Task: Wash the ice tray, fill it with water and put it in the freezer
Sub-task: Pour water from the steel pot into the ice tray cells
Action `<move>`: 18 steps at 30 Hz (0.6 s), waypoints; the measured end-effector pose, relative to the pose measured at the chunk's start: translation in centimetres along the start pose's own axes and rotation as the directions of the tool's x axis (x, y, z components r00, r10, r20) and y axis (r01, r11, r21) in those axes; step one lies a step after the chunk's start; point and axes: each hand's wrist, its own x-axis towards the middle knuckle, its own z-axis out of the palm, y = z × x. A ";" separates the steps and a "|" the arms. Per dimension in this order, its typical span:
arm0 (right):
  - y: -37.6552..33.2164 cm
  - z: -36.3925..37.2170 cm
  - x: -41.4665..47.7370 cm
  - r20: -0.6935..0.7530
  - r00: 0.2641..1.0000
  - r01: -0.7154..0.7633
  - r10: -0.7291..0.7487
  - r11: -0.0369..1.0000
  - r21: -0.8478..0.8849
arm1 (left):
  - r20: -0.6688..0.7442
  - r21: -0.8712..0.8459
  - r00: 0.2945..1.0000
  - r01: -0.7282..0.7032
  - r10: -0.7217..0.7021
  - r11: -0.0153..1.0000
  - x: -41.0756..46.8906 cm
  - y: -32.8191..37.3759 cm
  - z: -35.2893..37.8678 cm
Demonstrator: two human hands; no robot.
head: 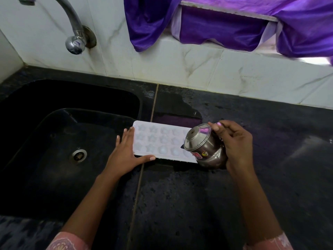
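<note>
The tray lies flat on the counter beside the sink. The left hand, fingers straight, steadies its end, while the right hand grips a tilted steel pot over it, likely to fill the moulds.

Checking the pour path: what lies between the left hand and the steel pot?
Head view: the white plastic ice tray spans from the left hand to the lidded steel pot.
</note>
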 end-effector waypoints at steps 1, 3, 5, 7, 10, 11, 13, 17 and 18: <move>0.0 0.1 0.0 0.006 1.000 0.003 -0.003 1.000 -0.008 | -0.003 0.002 1.000 -0.003 0.003 1.000 0.1 -0.1 0.0; 0.0 0.1 0.0 0.018 1.000 0.008 -0.008 1.000 -0.020 | -0.006 0.004 1.000 -0.014 0.014 1.000 0.2 -0.3 0.1; 0.0 0.2 0.0 0.025 1.000 0.016 -0.015 0.999 -0.037 | -0.003 0.007 1.000 -0.024 0.024 1.000 0.2 -0.4 0.1; 0.0 0.3 0.0 0.030 0.999 0.024 -0.023 0.998 -0.050 | -0.002 0.009 1.000 -0.018 0.018 1.000 0.2 -0.2 0.1; -0.1 0.5 0.1 0.032 0.999 0.031 -0.030 0.999 -0.044 | 0.006 -0.003 1.000 0.008 -0.008 1.000 -0.1 0.4 -0.2; -0.2 0.6 0.1 0.034 0.999 0.035 -0.034 0.998 -0.048 | 0.006 -0.005 1.000 0.010 -0.010 1.000 -0.2 0.5 -0.2; -0.3 0.7 0.0 0.041 0.998 0.046 -0.044 0.997 -0.058 | 0.010 -0.003 1.000 0.008 -0.008 1.000 -0.3 0.6 -0.3; -0.5 0.7 0.0 0.049 0.997 0.064 -0.061 0.996 -0.067 | 0.003 -0.006 1.000 -0.001 0.001 1.000 0.1 -0.1 0.0; -0.5 0.8 0.0 0.052 0.997 0.068 -0.064 0.995 -0.072 | -0.004 -0.003 1.000 -0.013 0.013 1.000 0.1 -0.3 0.1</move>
